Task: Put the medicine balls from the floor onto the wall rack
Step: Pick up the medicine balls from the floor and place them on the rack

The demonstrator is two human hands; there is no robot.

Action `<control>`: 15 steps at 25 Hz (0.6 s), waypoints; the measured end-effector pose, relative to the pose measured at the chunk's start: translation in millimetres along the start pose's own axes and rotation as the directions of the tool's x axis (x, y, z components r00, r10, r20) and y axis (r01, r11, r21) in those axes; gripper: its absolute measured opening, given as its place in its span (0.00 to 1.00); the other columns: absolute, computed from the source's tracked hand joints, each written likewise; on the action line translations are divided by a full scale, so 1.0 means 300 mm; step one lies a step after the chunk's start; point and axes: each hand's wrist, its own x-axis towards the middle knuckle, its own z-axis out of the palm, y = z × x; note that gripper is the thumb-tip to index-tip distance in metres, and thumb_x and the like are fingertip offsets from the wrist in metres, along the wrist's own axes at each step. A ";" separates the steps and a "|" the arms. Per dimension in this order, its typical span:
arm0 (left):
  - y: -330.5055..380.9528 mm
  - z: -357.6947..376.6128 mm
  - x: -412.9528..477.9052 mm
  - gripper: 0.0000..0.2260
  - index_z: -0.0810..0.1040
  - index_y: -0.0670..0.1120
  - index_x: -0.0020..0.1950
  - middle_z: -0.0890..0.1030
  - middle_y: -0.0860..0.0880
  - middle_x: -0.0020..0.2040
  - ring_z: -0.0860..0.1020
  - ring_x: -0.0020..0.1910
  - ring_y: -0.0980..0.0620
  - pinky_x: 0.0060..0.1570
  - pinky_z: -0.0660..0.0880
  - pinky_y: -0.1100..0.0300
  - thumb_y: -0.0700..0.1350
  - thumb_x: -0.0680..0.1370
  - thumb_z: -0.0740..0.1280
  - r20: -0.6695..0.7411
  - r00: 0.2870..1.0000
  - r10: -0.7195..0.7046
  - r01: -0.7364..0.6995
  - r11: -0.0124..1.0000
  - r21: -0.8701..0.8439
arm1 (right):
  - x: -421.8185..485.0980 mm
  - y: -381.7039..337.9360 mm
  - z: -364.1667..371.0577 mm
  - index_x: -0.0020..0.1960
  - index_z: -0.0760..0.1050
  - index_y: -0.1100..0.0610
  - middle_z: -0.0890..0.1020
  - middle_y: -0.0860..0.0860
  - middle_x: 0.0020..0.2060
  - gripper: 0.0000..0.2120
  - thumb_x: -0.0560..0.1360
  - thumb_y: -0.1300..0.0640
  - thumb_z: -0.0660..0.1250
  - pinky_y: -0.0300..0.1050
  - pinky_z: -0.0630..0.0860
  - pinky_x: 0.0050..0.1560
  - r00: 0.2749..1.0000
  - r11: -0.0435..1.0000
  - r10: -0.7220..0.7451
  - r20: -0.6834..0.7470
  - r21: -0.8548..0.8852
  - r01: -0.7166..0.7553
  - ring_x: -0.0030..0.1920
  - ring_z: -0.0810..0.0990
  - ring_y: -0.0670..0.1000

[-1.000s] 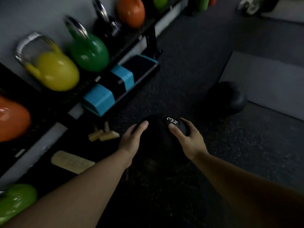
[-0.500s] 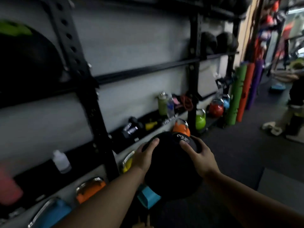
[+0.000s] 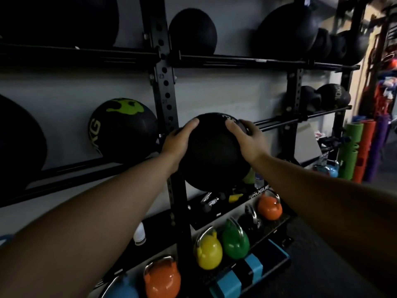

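Weight looks moderate: round black rubber medicine ball (image 3: 211, 153) held at mid-rack height, left hand (image 3: 178, 140) and right hand (image 3: 247, 140) spread flat, clamping opposite sides; probably grippy, firm.

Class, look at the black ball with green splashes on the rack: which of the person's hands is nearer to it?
Left. The left hand grips the held medicine ball beside the green-splashed ball; the right hand is on the held ball's far side.

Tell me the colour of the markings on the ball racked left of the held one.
Bright green on black, in the head view.
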 end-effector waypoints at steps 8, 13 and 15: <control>0.002 0.119 0.447 0.22 0.85 0.55 0.59 0.87 0.45 0.60 0.86 0.58 0.42 0.64 0.82 0.44 0.68 0.73 0.76 -0.099 0.993 0.058 -0.054 0.997 0.046 | 0.519 0.200 0.087 0.71 0.77 0.47 0.83 0.48 0.59 0.36 0.69 0.29 0.72 0.49 0.81 0.58 0.989 0.994 -0.089 0.114 0.081 0.080 0.58 0.83 0.52; -0.069 0.219 0.842 0.44 0.83 0.53 0.70 0.86 0.46 0.64 0.85 0.62 0.42 0.67 0.81 0.43 0.74 0.60 0.76 -0.314 0.946 0.077 -0.067 0.997 0.042 | 0.984 0.371 0.200 0.73 0.75 0.48 0.81 0.47 0.60 0.31 0.75 0.35 0.73 0.33 0.74 0.45 0.958 0.988 -0.120 0.260 0.121 0.091 0.57 0.81 0.49; -0.097 0.246 0.959 0.47 0.77 0.53 0.77 0.82 0.46 0.70 0.82 0.67 0.43 0.71 0.78 0.44 0.75 0.63 0.73 -0.366 0.919 0.145 -0.090 0.982 0.163 | 1.134 0.460 0.259 0.73 0.75 0.47 0.82 0.48 0.61 0.30 0.75 0.35 0.73 0.31 0.75 0.46 0.955 0.987 -0.109 0.278 0.146 0.070 0.58 0.81 0.49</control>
